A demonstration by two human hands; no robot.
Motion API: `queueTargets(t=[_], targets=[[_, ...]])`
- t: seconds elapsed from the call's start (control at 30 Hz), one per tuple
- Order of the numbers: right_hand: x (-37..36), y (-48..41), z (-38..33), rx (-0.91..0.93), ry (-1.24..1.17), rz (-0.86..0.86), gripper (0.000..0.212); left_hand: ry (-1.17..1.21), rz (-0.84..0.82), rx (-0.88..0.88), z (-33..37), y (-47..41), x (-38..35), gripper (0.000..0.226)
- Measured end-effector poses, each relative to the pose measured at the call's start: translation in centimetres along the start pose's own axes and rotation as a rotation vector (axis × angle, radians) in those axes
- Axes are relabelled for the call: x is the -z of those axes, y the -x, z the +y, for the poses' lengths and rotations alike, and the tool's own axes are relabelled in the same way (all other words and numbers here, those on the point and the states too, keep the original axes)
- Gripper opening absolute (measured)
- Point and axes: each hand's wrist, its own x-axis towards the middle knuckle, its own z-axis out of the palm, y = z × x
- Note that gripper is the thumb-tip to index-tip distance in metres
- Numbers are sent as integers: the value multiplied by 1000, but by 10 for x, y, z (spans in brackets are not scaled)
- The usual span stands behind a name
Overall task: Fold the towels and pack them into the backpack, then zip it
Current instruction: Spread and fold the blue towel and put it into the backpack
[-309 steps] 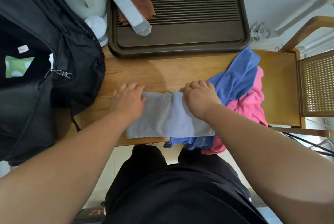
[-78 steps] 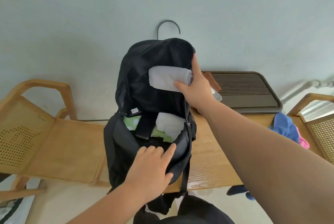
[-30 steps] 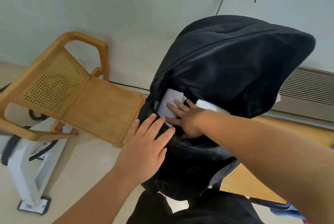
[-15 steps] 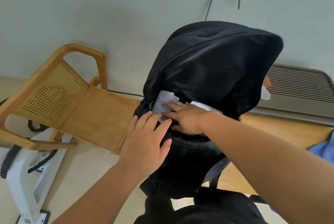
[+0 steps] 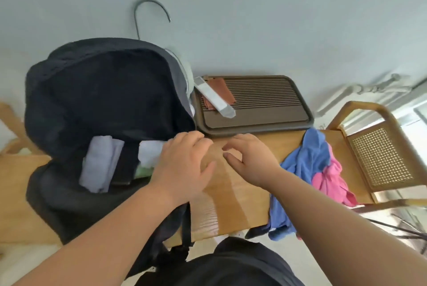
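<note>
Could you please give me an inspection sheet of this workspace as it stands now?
Surface: wooden table, both hands over its middle.
Job's things: black backpack open and unzipped at the table's left end; folded grey towel and white towel inside; blue towel and pink towel unfolded, hanging over the right edge.
Clutter: brown tray at the back holds a white bar and a brown cloth.
Hands: left hand open at the backpack's opening; right hand loosely curled, holding nothing.
Cables: dark cables low on the right.
Surroundings: cane-backed chair; wall hook.
</note>
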Motion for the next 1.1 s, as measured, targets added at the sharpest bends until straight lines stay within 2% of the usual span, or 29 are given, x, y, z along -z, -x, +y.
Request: queueTargets(t=[0.17,0.3,0.43,0.53,0.6,0.7,0.8,0.87,0.97,1.0,1.1], targets=[[2,31,125,-276,63,-105,30,-20,-201,7,70,-52,-66,50],[19,66,213,-458,196,-217,43,-54,-411,139,124,-91,-122,60],[26,91,274,-614,227,-320,72,41,-608,363,157,-109,-176,62],[11,108,301,-635,142,-407,94,110,-667,516,171,-111,-213,68],[-2,119,312,-592,126,-474,100,184,-680,640,177,-112,-234,70],[-18,133,324,-487,179,-554,98,317,-640,814,179,-112,-264,70],[-24,137,333,-448,148,-532,95,411,-600,922,188,-115,-284,42],[-24,136,335,-441,117,-506,97,367,-525,910,197,-119,-291,32],[-22,134,337,-426,79,-484,95,226,-290,739,214,-128,-298,39],[-21,135,338,-419,79,-486,94,226,-290,690,220,-131,-301,40],[-15,133,341,-395,77,-508,97,243,-469,684,231,-139,-318,35]])
